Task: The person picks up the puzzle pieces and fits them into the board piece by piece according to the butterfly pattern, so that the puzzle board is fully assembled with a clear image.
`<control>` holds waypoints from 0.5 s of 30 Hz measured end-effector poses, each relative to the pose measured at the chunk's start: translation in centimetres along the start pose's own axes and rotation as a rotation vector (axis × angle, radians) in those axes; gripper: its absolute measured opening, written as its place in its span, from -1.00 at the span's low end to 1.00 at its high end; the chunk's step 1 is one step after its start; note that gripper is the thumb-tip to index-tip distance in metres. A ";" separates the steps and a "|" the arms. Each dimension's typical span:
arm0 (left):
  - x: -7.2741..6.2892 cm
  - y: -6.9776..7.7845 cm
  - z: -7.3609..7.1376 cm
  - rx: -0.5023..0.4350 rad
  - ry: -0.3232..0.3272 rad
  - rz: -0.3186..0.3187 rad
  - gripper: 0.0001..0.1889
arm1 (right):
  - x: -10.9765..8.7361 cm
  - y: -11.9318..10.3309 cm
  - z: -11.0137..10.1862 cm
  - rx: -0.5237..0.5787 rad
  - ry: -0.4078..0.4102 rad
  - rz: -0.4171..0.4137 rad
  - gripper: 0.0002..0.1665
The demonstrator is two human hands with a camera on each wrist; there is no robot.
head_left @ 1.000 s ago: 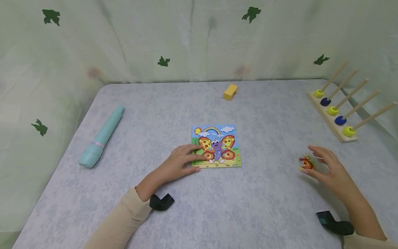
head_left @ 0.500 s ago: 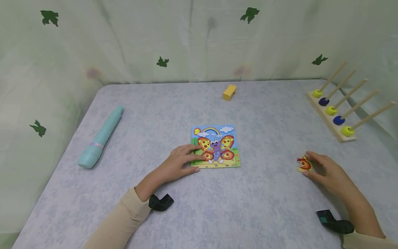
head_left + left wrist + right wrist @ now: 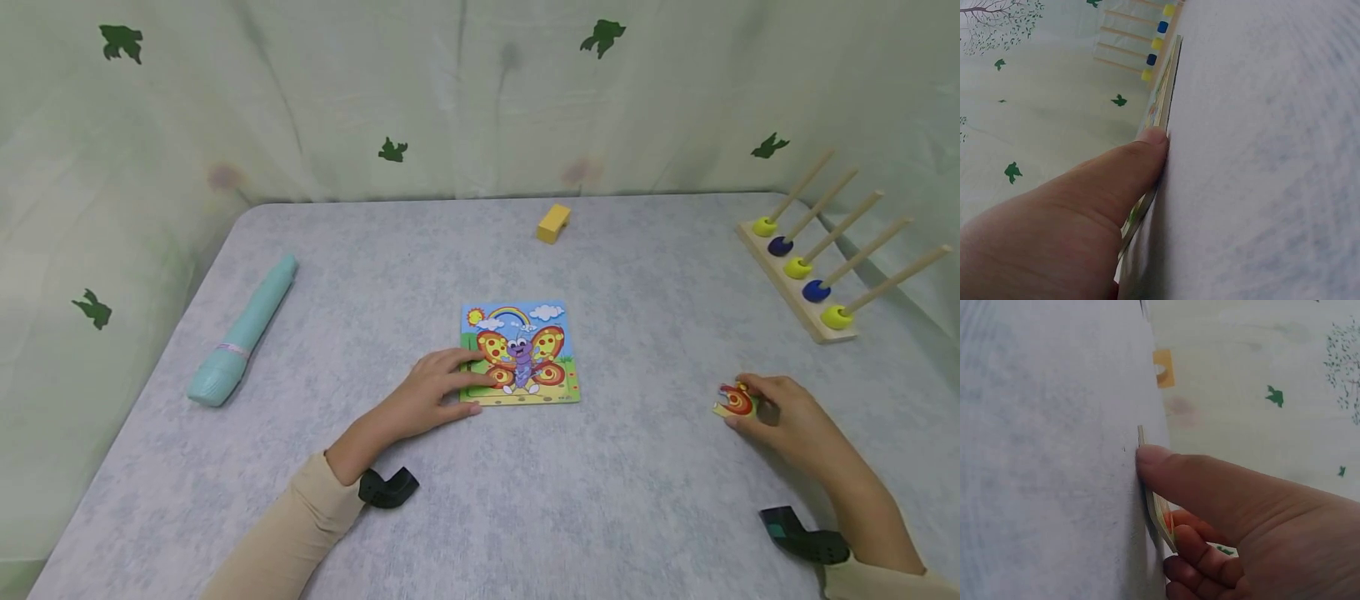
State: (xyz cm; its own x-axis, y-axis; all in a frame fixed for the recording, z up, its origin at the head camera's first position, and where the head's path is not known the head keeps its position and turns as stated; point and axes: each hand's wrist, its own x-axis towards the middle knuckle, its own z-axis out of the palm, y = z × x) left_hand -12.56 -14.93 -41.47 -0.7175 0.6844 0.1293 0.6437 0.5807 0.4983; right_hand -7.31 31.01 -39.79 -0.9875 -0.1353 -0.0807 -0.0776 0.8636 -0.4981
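A square butterfly puzzle [image 3: 558, 350] lies flat near the middle of the table. My left hand [image 3: 423, 396] rests on its left side, fingers spread and fairly straight, covering part of the picture. In the left wrist view, the thumb [image 3: 1129, 162] touches the puzzle's edge [image 3: 1171, 81]. Off to the right, my right hand [image 3: 795, 425] holds a small puzzle piece [image 3: 735, 402] with a red and yellow swirl between thumb and fingers. The right wrist view has the thumb on the thin edge of this piece [image 3: 1159, 515], low at the table surface, with the other fingers curled behind.
A closed teal umbrella [image 3: 247, 329] lies on the left. At the back is a yellow block [image 3: 553, 223]. A wooden peg stand [image 3: 795, 287] with yellow and blue beads stands at the right edge. A pale curtain [image 3: 465, 100] hangs behind the table.
My right hand has come down slightly toward the near side, and its fingers have shifted around the puzzle piece, which has turned a little. The left hand stays in place on the puzzle.
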 end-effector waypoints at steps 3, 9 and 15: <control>0.0 0.0 0.0 0.000 0.000 0.002 -0.62 | 0.0 -0.1 0.1 0.004 0.001 0.025 -0.21; 0.0 -0.1 0.0 0.003 0.001 0.004 -0.63 | 0.0 -0.4 0.0 0.007 0.012 0.026 -0.20; 0.0 -0.1 0.1 0.010 -0.002 0.005 -0.63 | -0.2 -2.1 -0.5 -0.006 0.080 -0.092 -0.25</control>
State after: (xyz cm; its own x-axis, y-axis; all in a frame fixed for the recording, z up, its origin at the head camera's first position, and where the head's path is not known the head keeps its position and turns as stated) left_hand -12.62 -14.96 -41.61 -0.7136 0.6885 0.1297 0.6500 0.5815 0.4892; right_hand -7.04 29.42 -38.28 -0.9840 -0.1751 0.0339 -0.1687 0.8523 -0.4950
